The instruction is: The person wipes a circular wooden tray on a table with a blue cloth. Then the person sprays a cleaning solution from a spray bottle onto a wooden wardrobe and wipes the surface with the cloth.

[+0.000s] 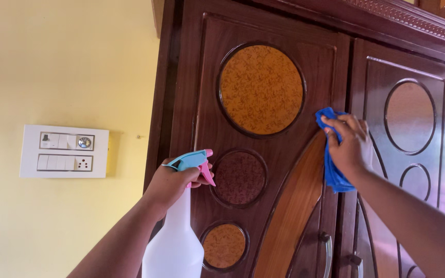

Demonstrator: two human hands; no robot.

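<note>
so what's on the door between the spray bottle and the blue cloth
In the head view, a small dark round inset panel and a curved lighter wood strip lie between spray bottle and blue cloth.

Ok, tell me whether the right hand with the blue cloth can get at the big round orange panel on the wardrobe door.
Probably yes. The right hand presses the blue cloth to the door just right of the big round orange panel, and nothing lies between them.
</note>
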